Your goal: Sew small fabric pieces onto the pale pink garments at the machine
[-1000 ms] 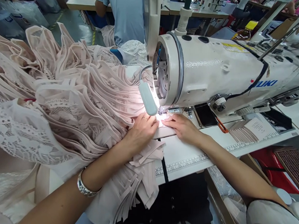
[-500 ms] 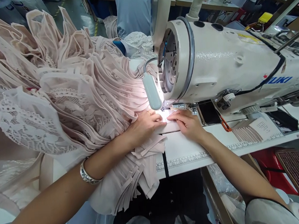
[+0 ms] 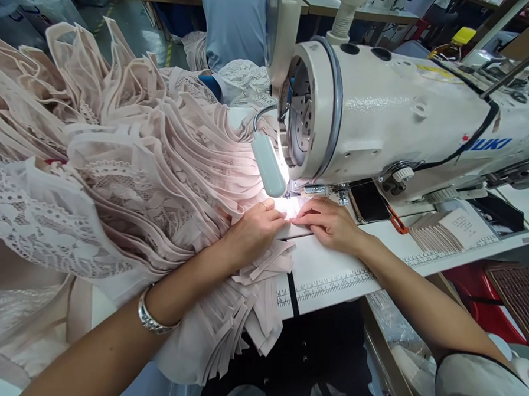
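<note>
My left hand (image 3: pixel 255 231) is closed on the edge of a pale pink fabric piece (image 3: pixel 289 207), close under the sewing machine's (image 3: pixel 366 116) needle area. From the other side, my right hand (image 3: pixel 330 224) pinches the same piece, its fingertips almost meeting the left ones. Glare from the small lamp (image 3: pixel 269 165) washes out the fabric there, and the lamp partly hides the needle. A large heap of pale pink lace garment parts (image 3: pixel 156 162) spreads left of the machine. Loose fabric ends (image 3: pixel 235 318) hang over the table edge beneath my left forearm.
On the white table (image 3: pixel 330 271), a printed ruler strip runs along the front edge. Right of my right hand lie a dark phone (image 3: pixel 369 201), an orange-handled tool (image 3: pixel 397 219) and stacked fabric tags (image 3: pixel 447 230). A person in blue (image 3: pixel 235 25) is beyond the machine.
My right hand has shifted slightly left, bringing its fingertips up to the left ones. The left hand has barely moved, and the view has tilted slightly.
</note>
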Available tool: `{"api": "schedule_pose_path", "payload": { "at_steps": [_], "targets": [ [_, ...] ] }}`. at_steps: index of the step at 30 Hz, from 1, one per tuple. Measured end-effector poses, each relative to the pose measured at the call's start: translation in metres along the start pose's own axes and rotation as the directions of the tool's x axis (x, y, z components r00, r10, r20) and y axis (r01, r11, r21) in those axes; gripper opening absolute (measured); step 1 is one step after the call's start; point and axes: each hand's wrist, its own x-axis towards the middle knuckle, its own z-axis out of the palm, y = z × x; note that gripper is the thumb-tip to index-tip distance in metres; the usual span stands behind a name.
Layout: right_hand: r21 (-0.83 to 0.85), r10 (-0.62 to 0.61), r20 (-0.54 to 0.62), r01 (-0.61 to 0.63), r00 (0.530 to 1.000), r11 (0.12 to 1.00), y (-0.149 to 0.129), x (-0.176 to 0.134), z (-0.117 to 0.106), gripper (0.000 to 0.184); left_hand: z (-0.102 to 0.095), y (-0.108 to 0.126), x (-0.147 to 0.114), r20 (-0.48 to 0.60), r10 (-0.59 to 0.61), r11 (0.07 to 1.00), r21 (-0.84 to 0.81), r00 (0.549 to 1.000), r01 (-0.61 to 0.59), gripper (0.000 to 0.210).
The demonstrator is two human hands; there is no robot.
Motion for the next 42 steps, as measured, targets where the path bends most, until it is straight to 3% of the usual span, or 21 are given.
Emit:
{"api": "schedule_pose_path", "payload": {
  "at_steps": [4, 11, 16, 21, 31, 36, 42],
  "targets": [
    [-0.022, -0.048, 0.033, 0.048, 0.998, 0.999, -0.002, 0.000, -0.003, 0.038, -0.004, 0.000, -0.003, -0.006, -0.078, 0.997, -0.011, 0.997, 0.078, 0.031],
    [-0.066, -0.057, 0.022, 0.059, 0.998, 0.996, 0.001, -0.005, -0.001, 0.044, -0.005, -0.002, -0.002, 0.087, -0.073, 0.997, 0.005, 0.994, 0.073, 0.036],
    [-0.063, -0.060, 0.089, 0.066, 0.994, 0.996, 0.003, -0.006, -0.001, 0.048, -0.002, -0.005, -0.003, 0.090, -0.073, 0.997, -0.004, 0.993, 0.074, 0.036],
    [-0.082, -0.060, 0.051, 0.064, 0.997, 0.995, 0.004, -0.006, 0.001, 0.048, 0.002, -0.006, -0.003, 0.072, -0.108, 0.991, -0.067, 0.992, 0.113, 0.032],
    [-0.165, 0.066, 0.133, -0.043, 0.989, 0.985, -0.003, 0.002, 0.002, 0.052, -0.004, -0.001, 0.005, 0.159, -0.234, 0.972, 0.021, 0.959, 0.233, 0.049],
    [-0.236, 0.164, 0.184, -0.118, 0.969, 0.964, -0.011, 0.009, 0.001, 0.059, -0.001, 0.000, 0.005, 0.110, -0.261, 0.965, 0.062, 0.959, 0.256, 0.049],
    [-0.280, 0.246, 0.237, -0.177, 0.940, 0.943, -0.016, 0.013, 0.000, 0.063, 0.002, -0.001, 0.000, 0.009, -0.188, 0.976, 0.113, 0.982, 0.185, 0.034]
  ]
}}
